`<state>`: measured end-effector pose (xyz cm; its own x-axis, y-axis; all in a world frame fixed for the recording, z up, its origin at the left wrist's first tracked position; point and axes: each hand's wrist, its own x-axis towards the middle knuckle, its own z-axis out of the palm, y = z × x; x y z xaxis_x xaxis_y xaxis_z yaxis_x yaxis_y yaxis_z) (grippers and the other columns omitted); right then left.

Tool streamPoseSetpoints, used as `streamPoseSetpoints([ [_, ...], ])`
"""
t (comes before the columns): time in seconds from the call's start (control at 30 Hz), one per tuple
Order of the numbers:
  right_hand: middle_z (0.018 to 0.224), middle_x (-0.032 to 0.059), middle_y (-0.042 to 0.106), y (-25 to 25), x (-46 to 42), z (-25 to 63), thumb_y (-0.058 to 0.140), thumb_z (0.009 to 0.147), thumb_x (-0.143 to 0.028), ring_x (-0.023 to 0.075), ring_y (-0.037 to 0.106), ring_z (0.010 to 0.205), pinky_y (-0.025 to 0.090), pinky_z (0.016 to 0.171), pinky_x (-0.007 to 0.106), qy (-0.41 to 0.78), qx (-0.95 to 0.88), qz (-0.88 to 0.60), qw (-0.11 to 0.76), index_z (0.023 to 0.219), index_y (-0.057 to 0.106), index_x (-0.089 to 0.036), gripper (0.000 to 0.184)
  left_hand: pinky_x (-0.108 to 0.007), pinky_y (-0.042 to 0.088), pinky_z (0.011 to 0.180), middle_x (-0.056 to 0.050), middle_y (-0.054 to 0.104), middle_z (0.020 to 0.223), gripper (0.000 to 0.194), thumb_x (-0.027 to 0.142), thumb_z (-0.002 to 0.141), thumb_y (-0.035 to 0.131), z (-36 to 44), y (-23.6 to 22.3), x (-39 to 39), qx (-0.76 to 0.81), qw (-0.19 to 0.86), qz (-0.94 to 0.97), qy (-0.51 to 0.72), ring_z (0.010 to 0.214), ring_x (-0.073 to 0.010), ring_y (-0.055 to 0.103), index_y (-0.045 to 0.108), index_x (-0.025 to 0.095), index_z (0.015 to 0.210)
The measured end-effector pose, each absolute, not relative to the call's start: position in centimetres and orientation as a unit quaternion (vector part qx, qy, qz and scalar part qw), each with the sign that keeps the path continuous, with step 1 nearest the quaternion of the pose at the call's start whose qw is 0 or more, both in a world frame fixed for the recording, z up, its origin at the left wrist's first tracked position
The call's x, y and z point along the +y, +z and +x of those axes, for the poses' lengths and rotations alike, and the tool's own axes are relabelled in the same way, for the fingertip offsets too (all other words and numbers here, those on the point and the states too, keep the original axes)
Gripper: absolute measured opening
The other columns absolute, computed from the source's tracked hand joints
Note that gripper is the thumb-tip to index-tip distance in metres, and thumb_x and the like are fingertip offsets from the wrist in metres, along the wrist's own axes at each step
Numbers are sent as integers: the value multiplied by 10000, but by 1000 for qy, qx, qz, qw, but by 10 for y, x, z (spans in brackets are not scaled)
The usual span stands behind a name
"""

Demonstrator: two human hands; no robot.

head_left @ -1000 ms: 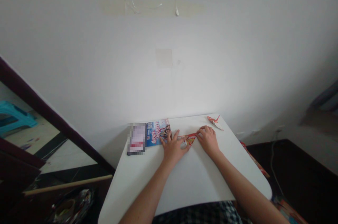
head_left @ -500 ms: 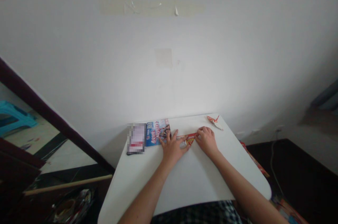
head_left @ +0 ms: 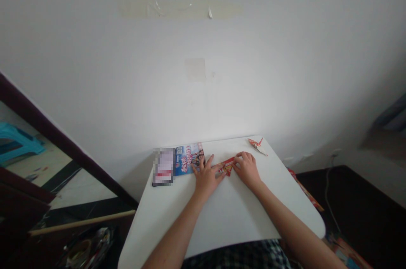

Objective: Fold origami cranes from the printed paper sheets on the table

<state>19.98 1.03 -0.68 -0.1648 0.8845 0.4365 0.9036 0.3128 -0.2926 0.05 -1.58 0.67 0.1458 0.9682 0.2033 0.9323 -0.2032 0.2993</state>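
A small folded piece of red-and-white patterned paper (head_left: 226, 167) lies flat on the white table (head_left: 228, 218), between my hands. My right hand (head_left: 247, 170) has its fingers curled over the paper's right end. My left hand (head_left: 207, 179) rests on the table with its fingers spread, its thumb reaching onto the paper's left end. Part of the paper is hidden under both hands. Beyond my right hand stands a finished paper crane (head_left: 258, 146) in the same red print. Left of my left hand lie a blue printed leaflet (head_left: 189, 158) and a phone (head_left: 164, 166) with a pixelated face.
The table's far edge meets a white wall. A tall dark-framed mirror (head_left: 41, 163) leans at the left, above a wooden stick (head_left: 82, 222). Patterned red paper (head_left: 305, 190) lies beside the table's right edge, above a dark floor with a cable (head_left: 326, 193).
My left thumb has moved right over the paper, hiding more of its left end. My right hand has shifted slightly left. The crane, leaflet and phone have not moved.
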Motion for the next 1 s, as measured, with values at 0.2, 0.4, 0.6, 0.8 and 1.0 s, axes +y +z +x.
streamPoseSetpoints([
  [0.2, 1136, 74, 638, -5, 8, 200, 665, 889, -258, 276, 504, 1161, 371, 1064, 482, 12, -763, -583, 278, 913, 737, -262, 76, -835, 70, 1105, 36, 390, 1615, 387, 635, 844, 616, 0, 5, -13, 638, 57, 748, 175, 1497, -417, 227, 669, 541, 1216],
  [0.4, 1125, 61, 641, -7, 7, 204, 703, 867, -267, 262, 518, 1136, 381, 1050, 469, 41, -768, -570, 289, 883, 748, -270, 47, -833, 62, 1108, 41, 411, 1602, 388, 642, 842, 613, 1, 4, -13, 640, 48, 746, 177, 1495, -416, 228, 667, 548, 1214],
  [0.6, 1108, 59, 637, -8, 7, 206, 724, 845, -255, 252, 536, 1104, 394, 1030, 453, 59, -783, -548, 288, 839, 752, -274, 34, -813, 59, 1126, 45, 407, 1606, 405, 637, 840, 619, 3, 8, -15, 647, 51, 741, 171, 1500, -411, 217, 659, 543, 1233],
  [0.8, 1105, 55, 638, -9, 6, 208, 749, 826, -254, 246, 535, 1117, 400, 1025, 435, 57, -803, -518, 289, 817, 742, -261, 13, -806, 34, 1132, 36, 412, 1604, 412, 643, 847, 605, 2, 9, -16, 647, 63, 741, 169, 1504, -406, 213, 659, 531, 1239],
  [1.0, 1112, 51, 644, -7, 6, 208, 750, 826, -258, 244, 544, 1114, 403, 1038, 445, 61, -815, -504, 280, 809, 738, -260, 21, -813, 62, 1124, 37, 422, 1599, 399, 638, 842, 614, 2, 6, -15, 647, 45, 742, 170, 1500, -402, 235, 660, 541, 1227],
])
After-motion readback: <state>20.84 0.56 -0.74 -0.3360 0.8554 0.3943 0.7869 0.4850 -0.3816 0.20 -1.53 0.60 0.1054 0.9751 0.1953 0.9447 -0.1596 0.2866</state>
